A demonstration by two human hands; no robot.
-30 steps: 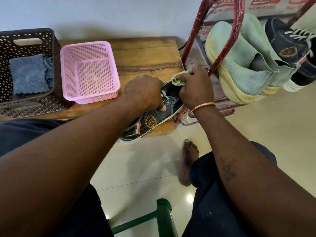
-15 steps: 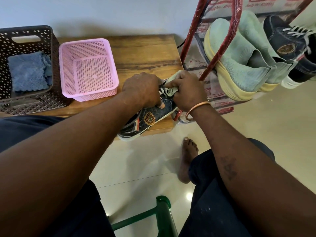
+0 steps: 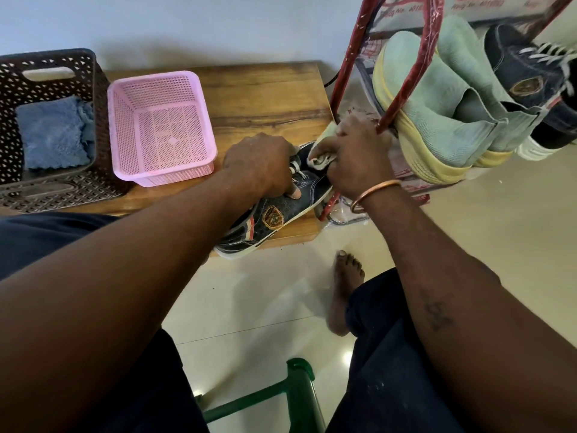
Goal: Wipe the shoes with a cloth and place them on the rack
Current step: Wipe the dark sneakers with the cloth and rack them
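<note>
Gripping shoe w/ left hand, right hand fingers clutch cloth on its front.

A pink basket and a brown basket, a blue towel lying in it, are being carried by the tabletop.

From the dark shoe, the bare bench top lies open toward twelve o'clock, up to the wall. At ten o'clock the pink basket blocks the way (the brown basket sits beyond it). At two o'clock the rack's red bars and pale green shoes crowd close. Six o'clock is open floor.
</note>
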